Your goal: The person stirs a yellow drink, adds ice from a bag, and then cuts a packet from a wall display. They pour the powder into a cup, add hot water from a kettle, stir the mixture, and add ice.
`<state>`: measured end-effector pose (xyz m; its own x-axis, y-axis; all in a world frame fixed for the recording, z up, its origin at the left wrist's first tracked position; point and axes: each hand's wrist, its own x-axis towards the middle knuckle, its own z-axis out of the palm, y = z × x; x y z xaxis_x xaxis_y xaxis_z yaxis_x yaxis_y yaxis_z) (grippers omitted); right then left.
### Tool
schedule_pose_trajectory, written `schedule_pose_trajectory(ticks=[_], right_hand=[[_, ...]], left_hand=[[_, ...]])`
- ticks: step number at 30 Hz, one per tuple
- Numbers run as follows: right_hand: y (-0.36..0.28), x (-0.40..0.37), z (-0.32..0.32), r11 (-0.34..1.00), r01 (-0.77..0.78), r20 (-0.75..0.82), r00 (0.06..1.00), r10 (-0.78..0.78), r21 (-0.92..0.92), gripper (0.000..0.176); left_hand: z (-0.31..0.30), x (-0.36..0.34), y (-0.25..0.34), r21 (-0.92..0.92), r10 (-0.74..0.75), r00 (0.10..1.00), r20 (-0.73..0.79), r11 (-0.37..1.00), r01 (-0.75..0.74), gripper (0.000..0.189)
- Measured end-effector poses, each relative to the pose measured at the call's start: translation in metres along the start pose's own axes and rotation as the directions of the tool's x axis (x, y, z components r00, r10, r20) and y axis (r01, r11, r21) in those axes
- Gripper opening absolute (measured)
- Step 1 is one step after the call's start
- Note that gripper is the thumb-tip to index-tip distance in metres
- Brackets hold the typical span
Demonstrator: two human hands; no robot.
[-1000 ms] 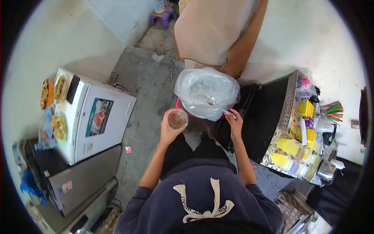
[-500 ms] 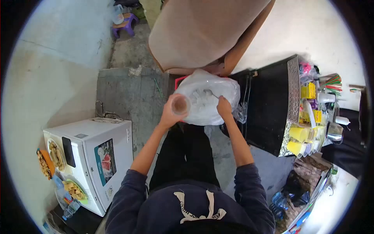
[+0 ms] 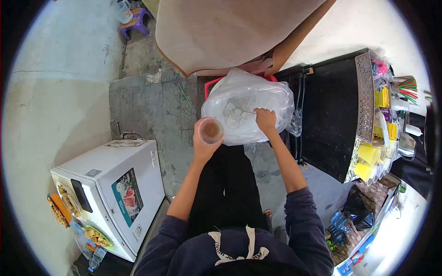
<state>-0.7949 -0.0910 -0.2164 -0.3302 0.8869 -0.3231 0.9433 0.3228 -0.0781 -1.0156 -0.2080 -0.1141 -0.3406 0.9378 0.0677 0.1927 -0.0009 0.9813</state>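
Wrapped in my left hand [image 3: 201,146] is a clear cup [image 3: 211,130] with brown drink in it, at the near left edge of a plastic bag [image 3: 276,101]. Whitish ice pieces [image 3: 233,115] lie inside the open bag. My right hand [image 3: 265,121] is over the bag's right part, closed around a metal spoon [image 3: 248,112]. Only a short stretch of the handle shows; the spoon's bowl is not discernible among the ice. The bag sits in a red container [image 3: 208,86], whose rim peeks out behind it.
A white freezer box [image 3: 124,161] stands to the left, with a phone [image 3: 81,195] and plates of food on top. On the right is a black table [image 3: 329,110] beside yellow cups [image 3: 368,154] and packets. A large brown sheet [image 3: 230,37] hangs beyond the bag.
The spoon's bowl showed above the ice before; now it is lost among the pieces, and my right hand sits closer to the ice. My left hand still holds the cup. The camera view has shifted.
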Motion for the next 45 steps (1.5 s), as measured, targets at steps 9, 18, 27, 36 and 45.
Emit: schedule_pose_trajectory(ticks=[9,18,27,36,45], right_hand=[[0.006,0.005,-0.016,0.978,-0.009,-0.012,1.000,0.012,0.209,0.018],[0.005,-0.055,-0.112,0.947,-0.008,-0.071,0.997,0.032,0.320,0.017],[-0.039,-0.096,-0.106,0.836,0.092,-0.243,0.969,0.051,0.542,0.015],[-0.026,-0.090,-0.110,0.864,0.107,-0.433,0.891,0.136,0.492,0.018],[-0.002,0.001,-0.051,1.000,-0.008,-0.026,1.000,0.008,0.003,0.021]], left_hand=[[0.019,0.004,-0.013,0.073,0.003,0.999,0.037,0.997,-0.006,0.058],[0.036,0.000,-0.037,0.135,0.013,0.999,0.039,0.991,-0.018,0.063],[0.049,-0.002,-0.054,0.138,-0.125,0.987,0.101,0.984,0.110,0.076],[0.041,0.015,-0.038,0.031,0.026,0.995,0.097,0.999,-0.029,0.061],[0.030,0.016,-0.028,-0.038,-0.045,0.999,-0.014,0.998,0.045,0.061]])
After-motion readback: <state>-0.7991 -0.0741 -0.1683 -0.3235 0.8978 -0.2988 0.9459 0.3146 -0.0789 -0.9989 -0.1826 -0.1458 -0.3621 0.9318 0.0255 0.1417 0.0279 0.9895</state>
